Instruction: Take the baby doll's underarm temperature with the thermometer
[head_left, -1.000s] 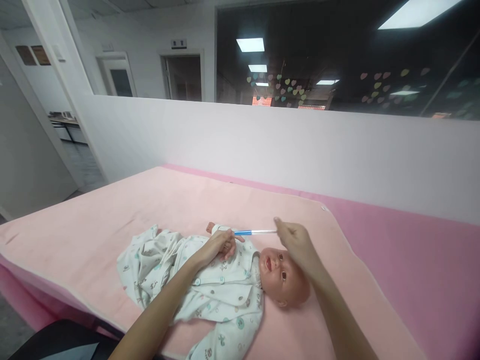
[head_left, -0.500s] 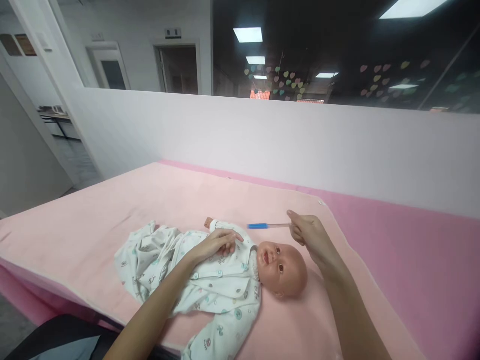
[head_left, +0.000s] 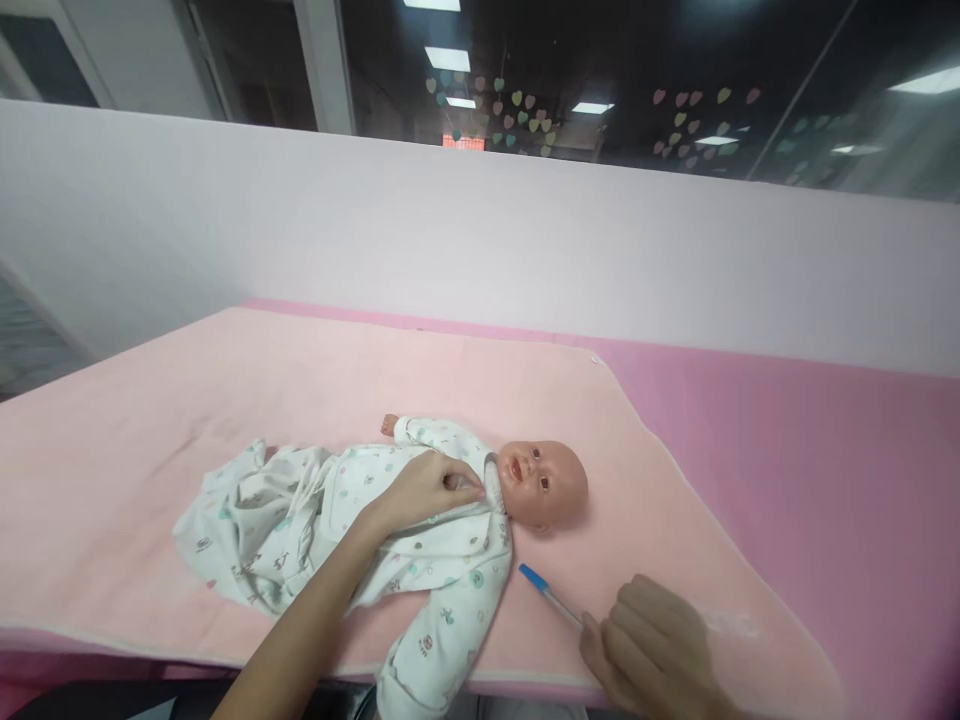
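Observation:
A baby doll lies on its back, its head toward the right. It wears a white printed baby outfit with long sleeves. My left hand rests on the doll's chest, thumb and fingers pinched on the front of the outfit just below the collar. To the right of the doll's near shoulder, my right hand is closed around the end of a thin clear stick with a blue end, whose exact kind I cannot make out. The blue end points up and left, close to the sleeve but apart from it.
The doll lies on a peach-pink mat over a darker pink surface. A low white wall runs along the back, with dark glass above it bearing heart-shaped stickers. The mat's near edge is by my body.
My right hand has swung from above the doll's head down toward me, carrying the stick. My left hand has gone from resting loosely to pinching the outfit near the collar. The view has shifted.

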